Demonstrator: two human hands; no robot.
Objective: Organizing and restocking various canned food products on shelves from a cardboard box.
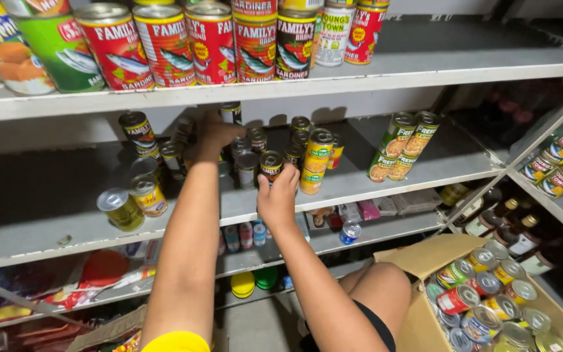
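Head view: The person is reaching both arms into the middle shelf (425,176) of a grey storage rack. The left hand (215,133) is extending deep toward the back, its fingers resting among a cluster of small dark cans (250,153); the fingers are hidden behind the cans, so it cannot be told whether that hand is spread or gripping. The right hand (277,195) is closing around one small can (271,164), standing it near the front of the same cluster. A stack of yellow-labelled cans (317,160) is standing just beside that hand, to its right. One gold can (120,208) is lying tilted near the shelf's front edge on the left.

Risk, as a judgement: the cans are packed closely, so withdrawing either forearm could be knocking neighbours over; the yellow stack is looking most exposed, and the tilted gold can could be rolling off the edge.

Clearance: the upper shelf (464,65), carrying tall red sardine cans (164,45), is limiting headroom. Open shelf surface is lying left and right of the cluster. An open cardboard box (418,261) of cans is sitting at lower right.
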